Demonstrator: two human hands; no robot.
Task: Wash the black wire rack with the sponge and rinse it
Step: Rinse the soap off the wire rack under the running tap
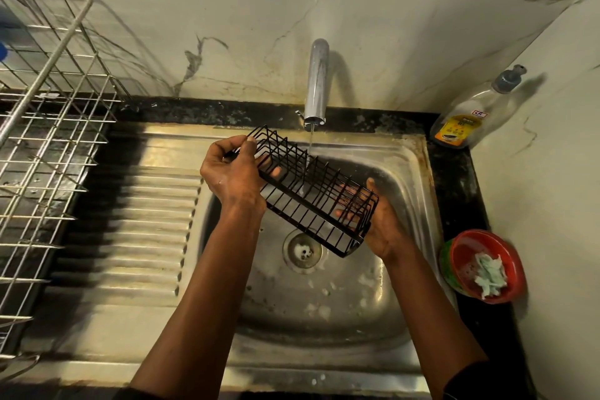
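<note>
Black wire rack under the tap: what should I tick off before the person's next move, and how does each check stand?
1. Left hand grips the black wire rack at one end: ok.
2. Right hand holds the other end from below: ok.
3. Water stream from the tap lands on the rack: ok.
4. Rack is held above the sink basin, not the drainboard: ok.
5. Wires free of suds: cannot tell.
</note>
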